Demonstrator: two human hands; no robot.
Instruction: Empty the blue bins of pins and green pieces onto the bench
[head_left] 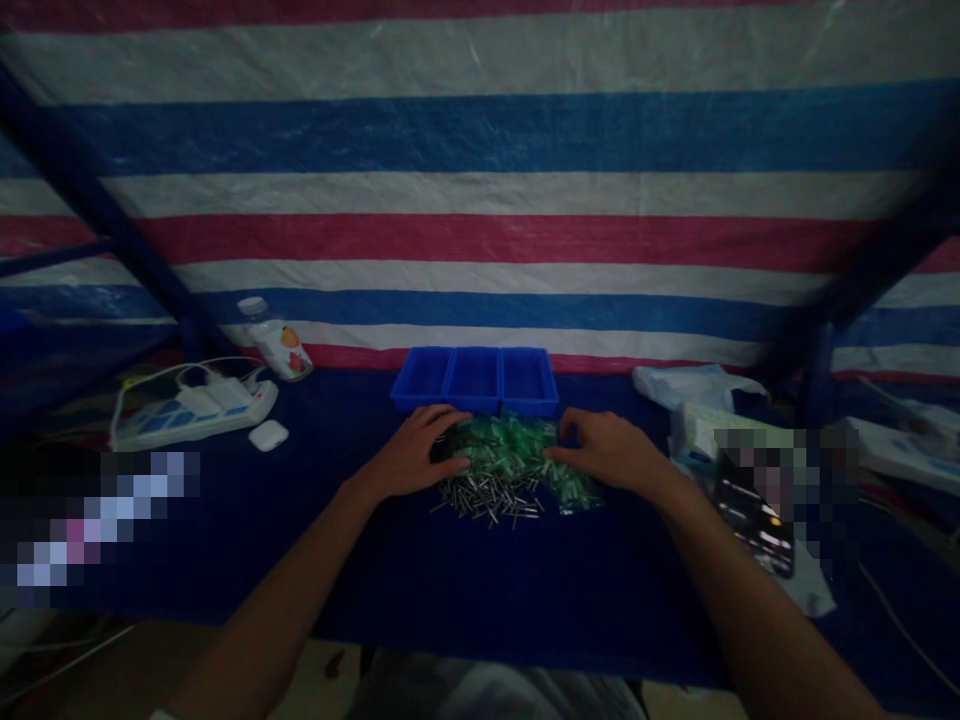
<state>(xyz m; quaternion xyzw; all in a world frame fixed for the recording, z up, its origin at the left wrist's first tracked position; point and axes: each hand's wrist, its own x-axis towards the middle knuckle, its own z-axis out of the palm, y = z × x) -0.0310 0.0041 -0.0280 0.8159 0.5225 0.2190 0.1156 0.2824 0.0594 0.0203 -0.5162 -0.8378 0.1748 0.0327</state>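
A heap lies on the blue table, made of green see-through plastic pieces [514, 440] and short silver metal pins [491, 497] that look like nails or rivets. The pins spread along the heap's near side. My left hand [412, 452] curves around the left edge of the heap, thumb and fingers apart. On the opposite side, my right hand [611, 450] rests against the green pieces with its thumb and curled fingers apart. Neither hand shows anything gripped. Just behind the heap stands a blue tray [475, 408] with three compartments.
On the left are a power strip [251, 408], a white earbud case [268, 435] and a tilted bottle [279, 345]. A phone [757, 515] and white packaging [694, 385] lie on the right. Striped sheeting [480, 130] hangs behind the table [465, 590].
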